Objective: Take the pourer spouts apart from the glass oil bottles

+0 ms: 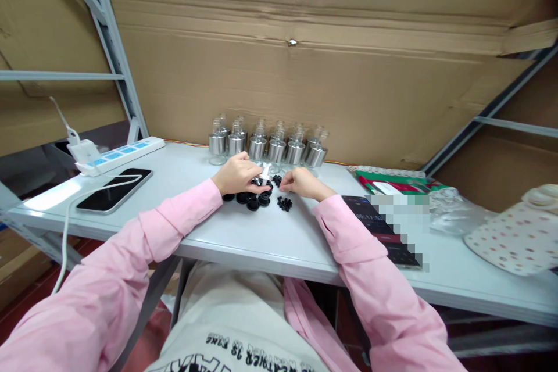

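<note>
My left hand is closed on a small clear-white plastic piece, held over a group of round black caps. To its right, my right hand has its fingertips pinched together beside small black parts; anything between them is too small to make out. Another little pile of small black parts lies just below that hand. Behind both hands stand several glass bottles with silver metal bands, in rows against the cardboard.
On the left are a power strip and a phone with a white cable. A dark phone lies right of my right wrist, near plastic bags and a dotted white pouch. Cardboard closes off the back.
</note>
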Demonstrator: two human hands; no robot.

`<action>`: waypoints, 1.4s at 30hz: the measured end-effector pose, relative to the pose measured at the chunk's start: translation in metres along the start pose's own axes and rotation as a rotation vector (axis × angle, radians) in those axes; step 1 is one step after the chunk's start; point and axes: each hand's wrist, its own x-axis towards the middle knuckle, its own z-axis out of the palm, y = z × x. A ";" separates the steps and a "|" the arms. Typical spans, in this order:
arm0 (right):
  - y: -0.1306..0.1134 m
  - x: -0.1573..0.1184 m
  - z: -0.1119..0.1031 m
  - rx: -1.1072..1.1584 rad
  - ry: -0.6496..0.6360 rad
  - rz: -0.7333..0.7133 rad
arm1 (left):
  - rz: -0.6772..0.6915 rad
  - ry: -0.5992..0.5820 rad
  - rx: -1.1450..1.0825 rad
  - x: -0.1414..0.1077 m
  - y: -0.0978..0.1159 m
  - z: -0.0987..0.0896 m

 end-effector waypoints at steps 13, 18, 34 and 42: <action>0.003 0.005 0.012 -0.045 0.045 -0.121 | -0.041 -0.062 -0.004 0.000 0.000 0.000; 0.009 0.009 0.020 -0.047 0.052 -0.147 | -0.055 -0.097 -0.009 0.000 0.000 0.000; -0.011 0.002 0.006 0.284 0.336 -0.005 | -0.007 -0.044 0.031 -0.001 0.001 0.003; -0.019 -0.003 -0.002 1.040 0.255 -0.095 | 0.023 -0.021 0.039 -0.002 0.000 0.005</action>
